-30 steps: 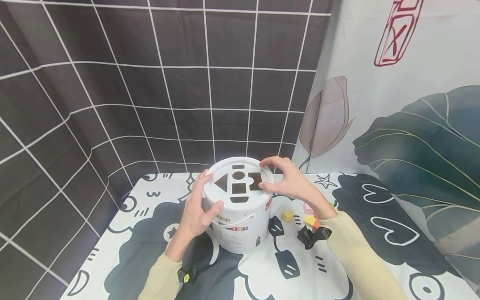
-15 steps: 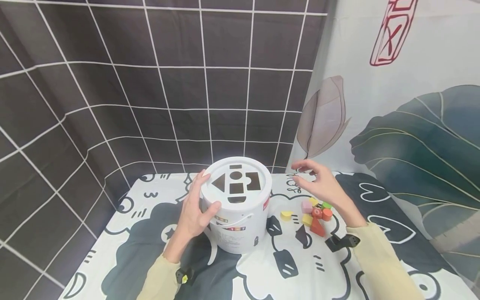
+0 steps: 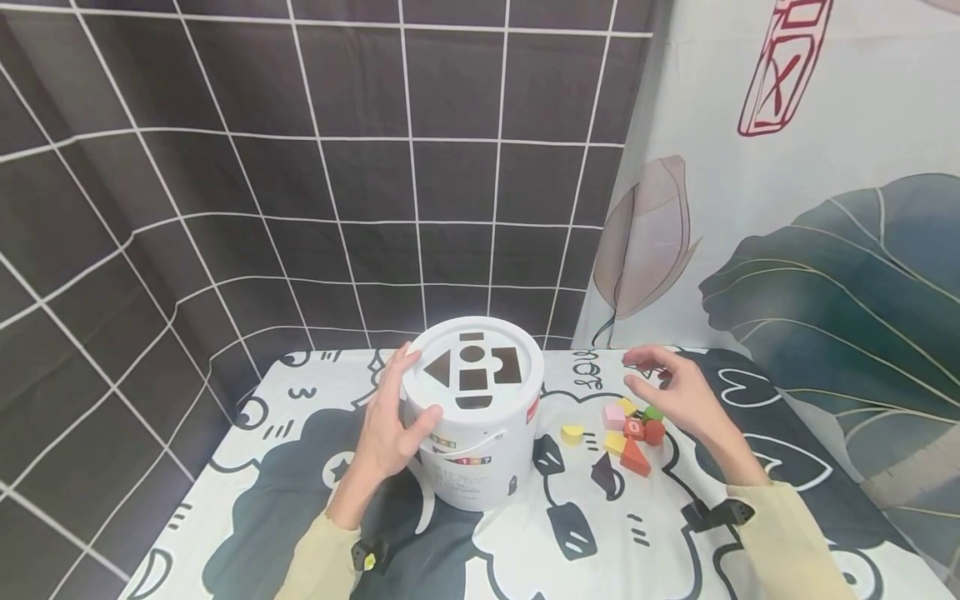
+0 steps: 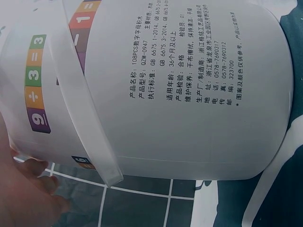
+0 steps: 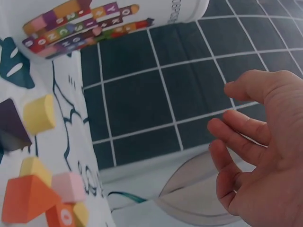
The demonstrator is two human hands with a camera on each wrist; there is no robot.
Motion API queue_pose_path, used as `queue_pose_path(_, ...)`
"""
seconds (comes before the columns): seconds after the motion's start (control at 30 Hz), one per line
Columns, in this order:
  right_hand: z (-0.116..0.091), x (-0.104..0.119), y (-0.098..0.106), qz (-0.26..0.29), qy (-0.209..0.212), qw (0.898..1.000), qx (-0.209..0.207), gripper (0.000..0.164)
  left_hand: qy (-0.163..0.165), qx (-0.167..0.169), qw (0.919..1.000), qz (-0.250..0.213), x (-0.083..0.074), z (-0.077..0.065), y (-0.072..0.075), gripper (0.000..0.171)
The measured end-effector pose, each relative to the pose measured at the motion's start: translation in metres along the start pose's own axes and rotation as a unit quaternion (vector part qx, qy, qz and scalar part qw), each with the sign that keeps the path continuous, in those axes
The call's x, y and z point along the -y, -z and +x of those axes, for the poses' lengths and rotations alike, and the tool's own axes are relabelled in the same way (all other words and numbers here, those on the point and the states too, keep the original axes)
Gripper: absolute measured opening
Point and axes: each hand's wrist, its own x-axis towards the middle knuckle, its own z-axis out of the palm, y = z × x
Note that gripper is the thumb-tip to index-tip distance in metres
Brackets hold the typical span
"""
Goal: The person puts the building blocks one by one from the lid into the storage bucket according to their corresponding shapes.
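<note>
A white plastic bucket [image 3: 472,467] stands upright on the table, covered by a white lid [image 3: 416,379] with cut-out holes: a triangle, a circle, a square and other shapes. My left hand [image 3: 390,417] rests against the bucket's left side, fingers extended along the lid's rim and thumb at the front. In the left wrist view, part of that hand shows beside the bucket's printed label. Empty and held in the air, my right hand [image 3: 675,387] has loosely bent fingers. Below and left of it lie toy blocks, including an orange triangular block [image 3: 635,457] and a pink block [image 3: 613,417].
A yellow half-round block [image 3: 572,433] lies between the bucket and the pile, with a dark triangular block [image 5: 13,125] nearby. Red and green blocks [image 3: 652,412] sit at the pile's right. A dark gridded curtain [image 3: 360,208] hangs behind the patterned tablecloth [image 3: 300,483].
My right hand has left the lid's right edge and moved right, past the blocks, bringing the pile into view. My left hand has stayed at the bucket, and the lid looks unchanged.
</note>
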Motion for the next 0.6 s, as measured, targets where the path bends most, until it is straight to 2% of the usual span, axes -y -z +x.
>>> queue_pose_path(0.6, -0.030, -0.044, 0.000, -0.008, -0.049, 0.998, -0.026, 0.039, -0.006, -0.004, 1.0000, -0.002, 0.000, 0.000, -0.001, 0.074)
